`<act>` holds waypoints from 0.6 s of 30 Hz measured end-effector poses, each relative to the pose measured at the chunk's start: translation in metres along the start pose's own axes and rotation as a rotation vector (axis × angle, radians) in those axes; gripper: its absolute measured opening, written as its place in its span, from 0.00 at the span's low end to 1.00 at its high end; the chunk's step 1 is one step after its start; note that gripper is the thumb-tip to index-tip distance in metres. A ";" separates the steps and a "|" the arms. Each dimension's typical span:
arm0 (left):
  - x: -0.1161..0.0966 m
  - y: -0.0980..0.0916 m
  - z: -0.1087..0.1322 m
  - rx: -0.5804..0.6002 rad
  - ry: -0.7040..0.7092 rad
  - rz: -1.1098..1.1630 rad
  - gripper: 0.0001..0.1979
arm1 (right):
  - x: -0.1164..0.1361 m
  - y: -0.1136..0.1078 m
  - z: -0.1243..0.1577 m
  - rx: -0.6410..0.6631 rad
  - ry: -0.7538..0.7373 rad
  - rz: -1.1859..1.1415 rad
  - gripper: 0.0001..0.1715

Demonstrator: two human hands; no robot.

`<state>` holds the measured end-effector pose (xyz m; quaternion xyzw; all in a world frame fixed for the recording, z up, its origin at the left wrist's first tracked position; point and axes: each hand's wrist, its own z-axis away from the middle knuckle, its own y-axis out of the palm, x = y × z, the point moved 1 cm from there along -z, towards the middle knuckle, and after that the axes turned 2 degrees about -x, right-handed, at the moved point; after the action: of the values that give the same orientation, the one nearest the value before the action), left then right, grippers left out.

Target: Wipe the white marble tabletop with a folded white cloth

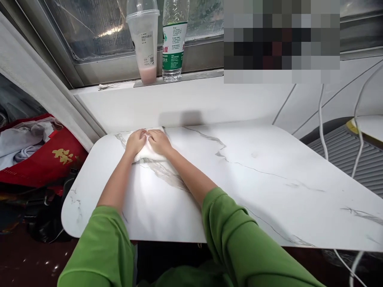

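Both hands rest side by side on a white cloth point(149, 152) at the far left of a white marble-patterned table point(239, 179). My left hand point(136, 141) lies on the cloth's left part with its fingers curled down onto it. My right hand point(159, 141) presses on the right part, fingers bent and touching the left hand's. Most of the cloth is hidden under the hands. Green sleeves cover both forearms up to near the elbows.
On the windowsill behind stand a plastic cup point(144, 40) with a little pink drink and a water bottle point(174, 40) with a green label. Red fabric and bags point(38, 151) lie left of the table. White cables point(321, 115) hang at the right, over a grey ribbed appliance point(350, 155).
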<state>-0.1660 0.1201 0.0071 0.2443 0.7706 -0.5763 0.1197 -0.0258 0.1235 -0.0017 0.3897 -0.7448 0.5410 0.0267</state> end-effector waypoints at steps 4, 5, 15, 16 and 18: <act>-0.004 -0.008 0.020 0.004 0.038 0.064 0.17 | 0.010 0.000 0.017 0.026 -0.038 0.022 0.25; -0.008 -0.010 0.030 -0.004 0.059 0.074 0.18 | 0.014 -0.002 0.025 0.037 -0.044 0.036 0.26; -0.096 -0.013 0.178 0.180 0.318 0.010 0.28 | 0.048 -0.064 0.187 0.136 -0.085 0.137 0.31; -0.105 -0.011 0.187 0.196 0.347 0.001 0.29 | 0.049 -0.070 0.198 0.138 -0.079 0.161 0.31; -0.118 -0.006 0.197 0.199 0.359 -0.010 0.29 | 0.049 -0.078 0.212 0.137 -0.060 0.198 0.31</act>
<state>-0.0871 -0.0955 0.0068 0.3499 0.7199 -0.5975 -0.0473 0.0684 -0.0877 -0.0056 0.3312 -0.7415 0.5785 -0.0759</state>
